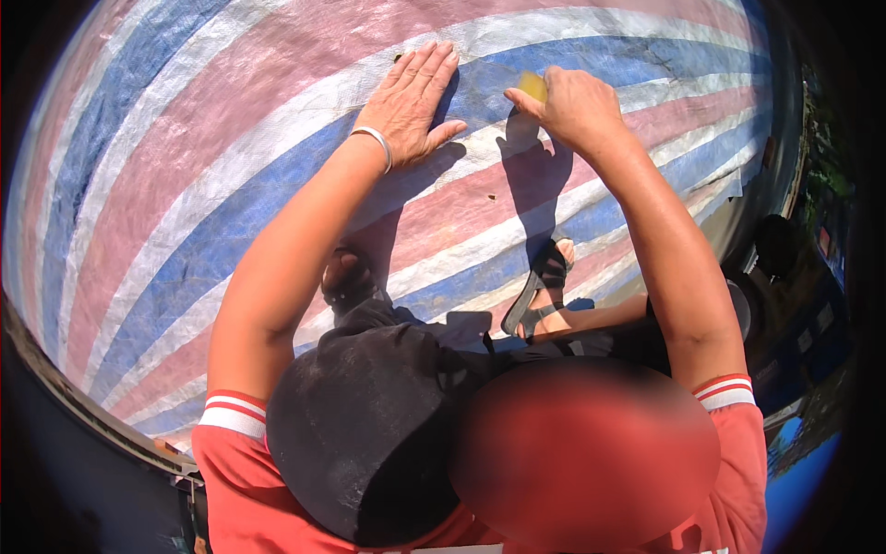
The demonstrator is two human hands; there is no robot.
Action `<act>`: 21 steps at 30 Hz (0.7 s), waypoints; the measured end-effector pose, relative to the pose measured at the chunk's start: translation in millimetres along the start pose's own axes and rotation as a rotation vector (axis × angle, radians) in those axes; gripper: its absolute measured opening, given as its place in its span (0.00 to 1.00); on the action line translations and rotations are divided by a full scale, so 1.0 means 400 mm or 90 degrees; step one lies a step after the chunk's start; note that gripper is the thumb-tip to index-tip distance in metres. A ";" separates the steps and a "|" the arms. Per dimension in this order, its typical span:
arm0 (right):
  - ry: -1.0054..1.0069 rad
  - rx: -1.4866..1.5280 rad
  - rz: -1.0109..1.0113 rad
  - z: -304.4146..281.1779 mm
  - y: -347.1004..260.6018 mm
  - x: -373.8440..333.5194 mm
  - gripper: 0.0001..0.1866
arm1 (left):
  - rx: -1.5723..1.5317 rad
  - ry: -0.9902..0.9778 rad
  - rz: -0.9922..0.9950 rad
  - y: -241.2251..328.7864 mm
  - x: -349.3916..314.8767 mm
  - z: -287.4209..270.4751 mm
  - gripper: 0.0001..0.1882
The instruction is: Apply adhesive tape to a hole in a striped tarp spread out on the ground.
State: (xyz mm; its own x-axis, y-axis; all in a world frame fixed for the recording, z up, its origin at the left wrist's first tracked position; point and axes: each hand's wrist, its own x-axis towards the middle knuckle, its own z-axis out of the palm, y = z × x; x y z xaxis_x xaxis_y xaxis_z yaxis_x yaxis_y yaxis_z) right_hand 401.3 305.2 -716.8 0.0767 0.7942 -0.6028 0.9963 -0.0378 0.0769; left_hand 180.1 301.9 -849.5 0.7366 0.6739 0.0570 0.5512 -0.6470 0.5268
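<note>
Beneath both hands spreads a woven plastic sheet with red, white and blue stripes. My left hand rests flat on it, fingers stretched out and thumb apart, with a silver bangle at the wrist. A tiny dark bit shows beside its fingers. To the right, my right hand is closed around a small yellow piece, blurred and partly covered by the fingers, so its kind is unclear. This hand's shadow falls on the sheet apart from it, which suggests it is raised.
My sandalled foot stands on the sheet's near part, and my other foot is in shade to its left. A small brown scrap lies between the arms. Dark clutter and greenery border the sheet's right edge.
</note>
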 end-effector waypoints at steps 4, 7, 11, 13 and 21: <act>0.069 -0.009 0.004 0.034 0.028 -0.018 0.34 | -0.139 0.100 -0.026 0.012 0.020 -0.046 0.34; 0.078 0.015 0.004 0.038 0.035 -0.027 0.32 | -0.170 0.170 -0.047 0.019 0.047 -0.088 0.27; 0.048 0.074 0.028 0.042 0.026 -0.027 0.31 | -0.140 0.060 -0.032 0.007 0.095 -0.165 0.20; 0.074 0.069 0.024 0.049 0.026 -0.029 0.30 | -0.118 -0.118 -0.060 0.001 0.130 -0.190 0.19; 0.075 0.159 0.047 0.071 0.038 -0.040 0.28 | -0.069 -0.267 -0.107 -0.038 0.171 -0.224 0.17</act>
State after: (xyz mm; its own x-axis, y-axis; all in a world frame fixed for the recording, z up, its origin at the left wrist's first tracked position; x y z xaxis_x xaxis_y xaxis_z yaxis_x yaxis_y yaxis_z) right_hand 416.4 274.6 -728.6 0.1594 0.8482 -0.5052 0.9678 -0.2353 -0.0897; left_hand 187.0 389.9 -777.7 0.7482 0.5494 -0.3720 0.6482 -0.4856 0.5865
